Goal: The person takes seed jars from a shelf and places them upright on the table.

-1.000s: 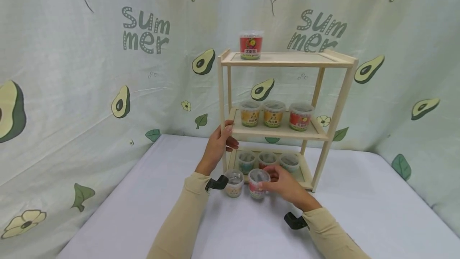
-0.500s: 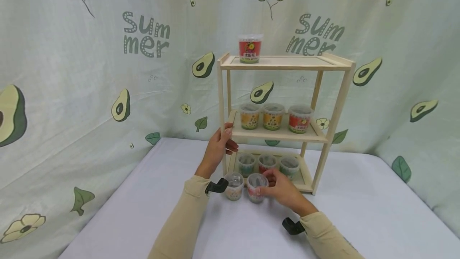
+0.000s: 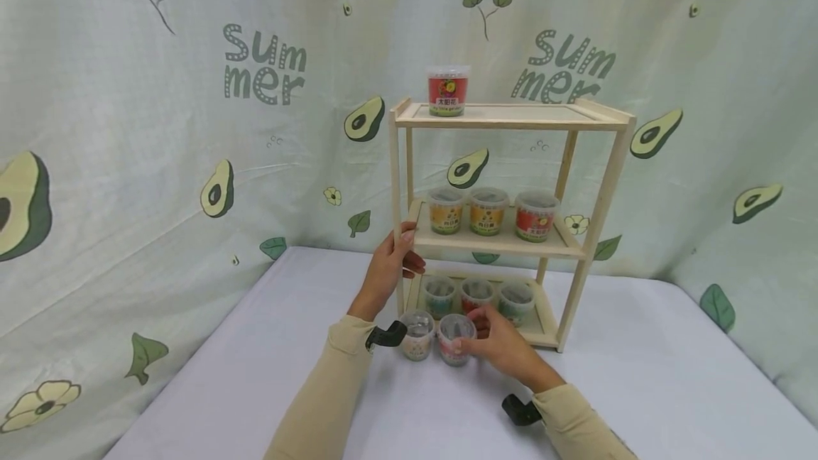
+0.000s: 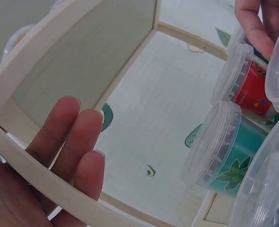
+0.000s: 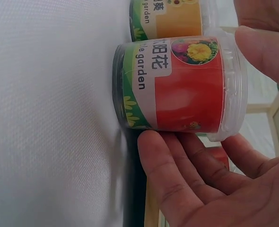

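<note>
In the head view, my left hand (image 3: pixel 386 265) grips the left front post (image 3: pixel 394 176) of a wooden shelf; its fingers curl round the post (image 4: pixel 40 175) in the left wrist view. My right hand (image 3: pixel 505 348) holds a clear-lidded plastic tub with a red label (image 3: pixel 451 355) upright on the table, just in front of the shelf. Seen from the right wrist, the fingers (image 5: pixel 163 165) lie along one side of that tub (image 5: pixel 189 99), with the thumb by its lid. Close to its left stands a tub with an orange label (image 3: pixel 417 348).
On the bottom shelf sit a teal tub (image 3: pixel 439 297), a red tub (image 3: pixel 477 294) and a green tub (image 3: pixel 515 304). Two orange tubs (image 3: pixel 445 211) and a red one (image 3: pixel 536 217) occupy the middle shelf. Another red tub (image 3: pixel 448 92) stands on top. A printed curtain (image 3: pixel 287 162) hangs behind.
My right hand and the red-label tub have shifted slightly left, nearer the orange-label tub. The left hand stays on the post. The head view has tilted up a little.
</note>
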`<state>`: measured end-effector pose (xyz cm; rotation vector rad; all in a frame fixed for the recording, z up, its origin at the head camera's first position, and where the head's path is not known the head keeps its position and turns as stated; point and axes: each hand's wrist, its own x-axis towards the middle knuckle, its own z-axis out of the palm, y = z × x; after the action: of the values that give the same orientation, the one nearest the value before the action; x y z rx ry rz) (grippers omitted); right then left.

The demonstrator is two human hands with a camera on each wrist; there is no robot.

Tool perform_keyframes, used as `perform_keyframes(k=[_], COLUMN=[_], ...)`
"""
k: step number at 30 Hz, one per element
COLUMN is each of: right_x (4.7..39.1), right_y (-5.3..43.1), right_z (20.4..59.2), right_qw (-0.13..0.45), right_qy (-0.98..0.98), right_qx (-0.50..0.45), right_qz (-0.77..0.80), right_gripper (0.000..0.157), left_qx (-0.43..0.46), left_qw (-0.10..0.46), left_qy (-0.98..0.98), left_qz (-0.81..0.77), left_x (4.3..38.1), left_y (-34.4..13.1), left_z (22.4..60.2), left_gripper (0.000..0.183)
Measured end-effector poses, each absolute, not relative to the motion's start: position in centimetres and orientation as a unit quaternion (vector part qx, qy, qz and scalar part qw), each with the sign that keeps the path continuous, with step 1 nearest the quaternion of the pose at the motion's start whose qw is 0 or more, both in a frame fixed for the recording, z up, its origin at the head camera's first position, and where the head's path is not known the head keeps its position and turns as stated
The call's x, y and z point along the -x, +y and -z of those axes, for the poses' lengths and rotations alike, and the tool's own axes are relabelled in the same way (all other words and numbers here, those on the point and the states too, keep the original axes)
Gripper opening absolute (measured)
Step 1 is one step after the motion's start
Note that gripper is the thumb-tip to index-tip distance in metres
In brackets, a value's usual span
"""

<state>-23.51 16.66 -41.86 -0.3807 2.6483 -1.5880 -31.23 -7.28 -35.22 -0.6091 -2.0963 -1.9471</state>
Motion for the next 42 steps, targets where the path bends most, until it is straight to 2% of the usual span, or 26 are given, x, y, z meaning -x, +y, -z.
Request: perform_keyframes(k=[10, 15, 24, 32, 42], right_x=[23.5, 23.6, 23.1, 23.1, 23.2], right_y=[17.0, 17.6, 18.9, 19.3, 19.6], right_z=[41.8, 41.4, 39.4, 38.2, 36.7], right_qw=[0.003, -0.003, 0.04, 0.003, -0.008], right_qy=[0.853, 0.851, 0.802, 0.784, 0.778], right_qx=[0.105, 0.109, 0.114, 0.095, 0.103], right_qz=[0.511, 0.514, 0.585, 0.614, 0.62], right_gripper=[0.059, 0.055, 0.049, 0.048, 0.046], left_qx=[0.205, 0.203, 0.2, 0.186, 0.176], left_qw=[0.108, 0.112, 0.093, 0.09, 0.089], left_qy=[-0.714, -0.711, -0.691, -0.697, -0.689], left_qz=[0.661, 0.664, 0.688, 0.687, 0.697], left_x=[31.1, 31.1, 31.0, 30.8, 30.7], left_y=[-7.3, -7.3, -6.8, -6.8, -6.7], left_z=[35.2, 35.2, 35.1, 34.7, 34.3], left_gripper=[0.053, 0.047, 0.048, 0.049, 0.046])
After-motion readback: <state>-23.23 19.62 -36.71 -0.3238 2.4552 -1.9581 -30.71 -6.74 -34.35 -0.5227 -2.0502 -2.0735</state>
